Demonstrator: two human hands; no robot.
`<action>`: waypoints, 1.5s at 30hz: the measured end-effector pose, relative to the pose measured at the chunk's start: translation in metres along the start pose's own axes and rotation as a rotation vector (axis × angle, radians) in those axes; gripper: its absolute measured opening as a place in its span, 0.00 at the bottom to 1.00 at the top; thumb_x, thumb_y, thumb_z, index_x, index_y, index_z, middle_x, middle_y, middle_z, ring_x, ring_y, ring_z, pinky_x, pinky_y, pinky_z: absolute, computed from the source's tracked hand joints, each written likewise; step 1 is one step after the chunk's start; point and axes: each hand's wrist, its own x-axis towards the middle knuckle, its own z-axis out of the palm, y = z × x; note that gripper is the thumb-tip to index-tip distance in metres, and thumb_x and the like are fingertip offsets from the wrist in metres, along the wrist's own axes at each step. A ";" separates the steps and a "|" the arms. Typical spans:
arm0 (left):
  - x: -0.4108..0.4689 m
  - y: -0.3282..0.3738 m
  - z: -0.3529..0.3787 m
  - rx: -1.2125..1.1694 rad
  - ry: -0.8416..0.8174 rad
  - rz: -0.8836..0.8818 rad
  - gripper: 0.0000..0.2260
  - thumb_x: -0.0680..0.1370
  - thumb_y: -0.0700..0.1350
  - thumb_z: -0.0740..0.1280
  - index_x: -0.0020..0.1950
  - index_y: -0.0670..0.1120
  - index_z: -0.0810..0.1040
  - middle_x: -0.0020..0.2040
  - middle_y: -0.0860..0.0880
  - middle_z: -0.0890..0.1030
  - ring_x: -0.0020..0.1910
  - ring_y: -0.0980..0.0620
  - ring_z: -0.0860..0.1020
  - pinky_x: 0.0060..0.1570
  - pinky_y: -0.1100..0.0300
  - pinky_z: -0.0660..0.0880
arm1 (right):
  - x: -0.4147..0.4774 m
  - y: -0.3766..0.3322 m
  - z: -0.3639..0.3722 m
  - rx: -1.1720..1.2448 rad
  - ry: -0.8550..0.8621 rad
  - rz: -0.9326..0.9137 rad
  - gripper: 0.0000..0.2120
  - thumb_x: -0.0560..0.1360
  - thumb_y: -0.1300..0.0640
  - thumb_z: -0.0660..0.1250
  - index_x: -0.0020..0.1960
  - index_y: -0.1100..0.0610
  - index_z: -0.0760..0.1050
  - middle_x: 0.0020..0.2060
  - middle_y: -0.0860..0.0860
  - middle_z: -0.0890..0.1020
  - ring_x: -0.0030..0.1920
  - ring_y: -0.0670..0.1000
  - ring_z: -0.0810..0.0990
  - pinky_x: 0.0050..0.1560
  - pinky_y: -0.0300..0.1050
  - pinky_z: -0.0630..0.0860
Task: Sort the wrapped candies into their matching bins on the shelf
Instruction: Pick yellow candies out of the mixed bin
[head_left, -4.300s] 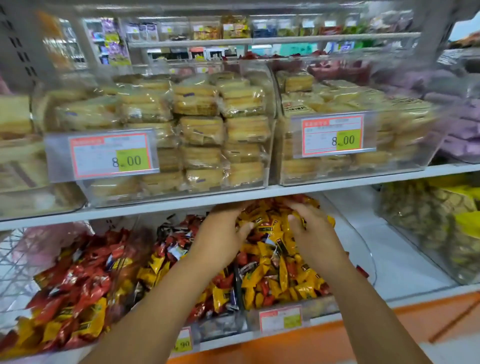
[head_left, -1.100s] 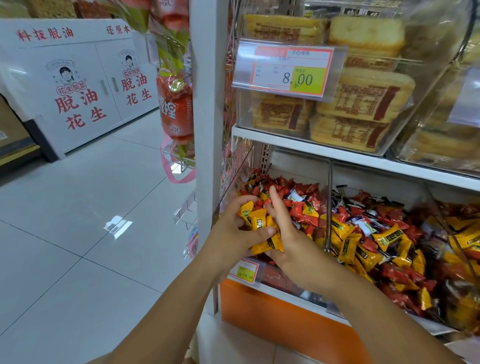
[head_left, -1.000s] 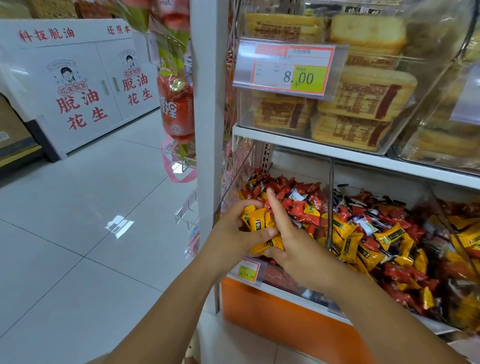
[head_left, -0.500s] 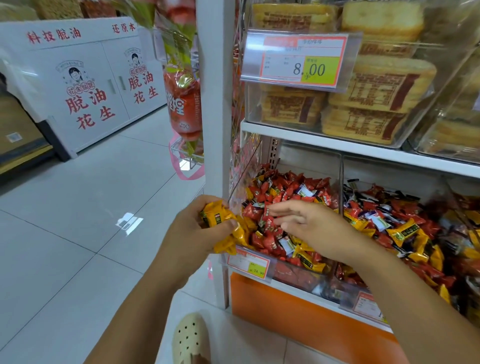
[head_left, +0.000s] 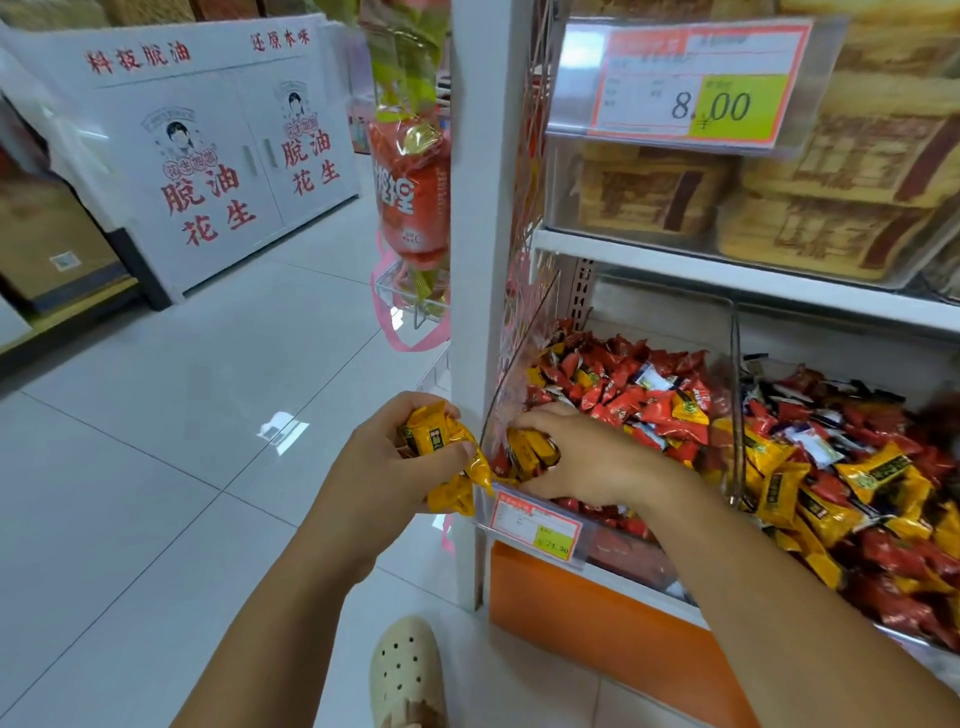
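Note:
My left hand (head_left: 387, 467) grips a bunch of yellow wrapped candies (head_left: 441, 452) just outside the left corner of the shelf. My right hand (head_left: 582, 462) reaches into the leftmost clear bin (head_left: 519, 514), its fingers curled round more yellow candies (head_left: 530, 449) at the bin's front left corner. That bin holds mostly red candies (head_left: 623, 395) with a few yellow ones mixed in. The bin to its right (head_left: 735, 405) holds a mix of yellow and red candies (head_left: 831, 483).
A white shelf post (head_left: 478, 260) stands right behind my left hand. Above, clear bins of wrapped cakes (head_left: 779, 197) carry an 8.00 price tag (head_left: 696, 88). An orange snack bag (head_left: 410, 197) hangs on the shelf end. White tiled floor (head_left: 156, 415) spreads left; my shoe (head_left: 408, 675) shows below.
My hands have separated: the left drew out past the post with its yellow candies, while the right dropped into the bin's front corner and closed on more yellow candies.

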 end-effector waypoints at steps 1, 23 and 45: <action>0.001 -0.001 0.000 0.008 -0.002 -0.001 0.10 0.72 0.42 0.73 0.48 0.54 0.79 0.46 0.44 0.81 0.45 0.44 0.83 0.44 0.44 0.81 | 0.001 0.001 -0.002 -0.001 -0.016 0.003 0.34 0.69 0.46 0.75 0.70 0.44 0.64 0.68 0.47 0.64 0.64 0.50 0.69 0.63 0.47 0.70; 0.003 0.000 0.008 0.016 -0.027 -0.024 0.09 0.72 0.41 0.73 0.47 0.54 0.79 0.44 0.44 0.81 0.44 0.43 0.83 0.44 0.42 0.81 | -0.003 0.013 0.001 0.178 0.007 -0.065 0.13 0.75 0.53 0.70 0.57 0.45 0.74 0.53 0.50 0.67 0.51 0.51 0.72 0.44 0.37 0.70; 0.004 -0.002 0.003 0.052 -0.043 -0.061 0.09 0.73 0.42 0.72 0.50 0.51 0.78 0.43 0.48 0.82 0.42 0.49 0.83 0.41 0.50 0.82 | 0.003 0.006 -0.002 -0.358 -0.176 0.062 0.33 0.74 0.53 0.68 0.74 0.38 0.58 0.64 0.50 0.64 0.47 0.49 0.68 0.32 0.40 0.63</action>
